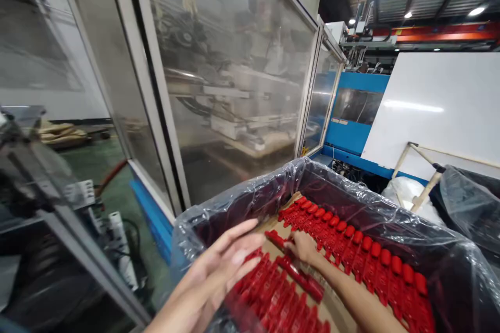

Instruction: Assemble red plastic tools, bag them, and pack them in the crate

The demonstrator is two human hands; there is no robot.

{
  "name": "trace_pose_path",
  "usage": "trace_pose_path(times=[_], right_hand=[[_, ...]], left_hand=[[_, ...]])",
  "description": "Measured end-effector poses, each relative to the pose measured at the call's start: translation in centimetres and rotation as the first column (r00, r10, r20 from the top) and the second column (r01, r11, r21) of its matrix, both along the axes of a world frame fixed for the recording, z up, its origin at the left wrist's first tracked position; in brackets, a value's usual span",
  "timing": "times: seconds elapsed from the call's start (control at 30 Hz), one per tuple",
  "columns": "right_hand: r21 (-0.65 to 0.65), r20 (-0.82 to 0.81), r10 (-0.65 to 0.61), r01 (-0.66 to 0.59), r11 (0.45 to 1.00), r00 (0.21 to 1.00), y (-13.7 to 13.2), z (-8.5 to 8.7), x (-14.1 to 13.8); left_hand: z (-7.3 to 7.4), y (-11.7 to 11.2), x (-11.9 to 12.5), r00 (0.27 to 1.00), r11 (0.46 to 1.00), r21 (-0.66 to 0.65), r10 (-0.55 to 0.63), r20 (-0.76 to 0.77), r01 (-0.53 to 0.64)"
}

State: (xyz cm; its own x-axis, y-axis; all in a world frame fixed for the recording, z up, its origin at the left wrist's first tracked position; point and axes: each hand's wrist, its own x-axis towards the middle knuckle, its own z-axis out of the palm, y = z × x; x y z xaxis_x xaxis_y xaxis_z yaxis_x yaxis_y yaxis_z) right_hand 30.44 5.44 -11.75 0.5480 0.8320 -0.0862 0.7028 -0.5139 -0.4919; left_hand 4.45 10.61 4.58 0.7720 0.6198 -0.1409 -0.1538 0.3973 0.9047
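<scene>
Fingers of the left hand are spread, empty; those of the right hand are closed on a red plastic part. Laid rows cover a cardboard sheet in a plastic liner, a bare strip being left between.

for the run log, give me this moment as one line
left hand: open, over red plastic parts | right hand: touching red part | place: plastic-lined box, on cardboard sheet

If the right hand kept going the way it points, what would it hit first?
Probably the loose red plastic part just beyond the right hand; the hand seems almost on it, though depth is unclear.
</scene>
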Motion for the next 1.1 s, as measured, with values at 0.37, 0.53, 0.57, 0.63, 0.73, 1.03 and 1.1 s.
trace_pose_path(times=[0.37, 0.53, 0.57, 0.63, 0.73, 1.03, 1.1], right_hand=[[0.552, -0.559, 0.300, 0.077, 0.831, 0.773, -4.5, 5.6, -2.3], [0.326, -0.440, 0.060, 0.097, 0.940, 0.896, -6.3, 4.0, -0.8], [0.262, -0.375, 0.003, 0.103, 0.960, 0.927, -6.3, 2.9, -0.7], [0.143, -0.244, -0.075, 0.112, 0.983, 0.967, -6.0, 0.3, -1.1], [-0.002, -0.111, -0.147, 0.148, 0.989, 0.983, -5.2, -3.2, -2.5], [0.254, -0.296, -0.124, 0.203, 0.946, 0.947, -6.8, -3.7, -0.7], [0.365, -0.372, -0.064, 0.209, 0.907, 0.926, -7.2, -1.7, -0.4]], left_hand=[[-2.5, -0.3, 11.2, 0.939, 0.932, 0.150, -0.310, -0.148, 0.331], [-1.4, -1.0, 11.8, 0.976, 0.919, 0.331, -0.215, -0.040, 0.216], [-1.3, -0.9, 11.7, 0.976, 0.913, 0.348, -0.218, -0.021, 0.211], [-1.3, -0.5, 11.5, 0.969, 0.906, 0.356, -0.245, -0.001, 0.230], [-1.5, -0.2, 11.0, 0.963, 0.901, 0.353, -0.270, 0.003, 0.252], [-1.1, -0.1, 10.7, 0.975, 0.907, 0.362, -0.219, -0.025, 0.213], [-1.1, -0.2, 10.9, 0.974, 0.908, 0.358, -0.227, -0.011, 0.215]])
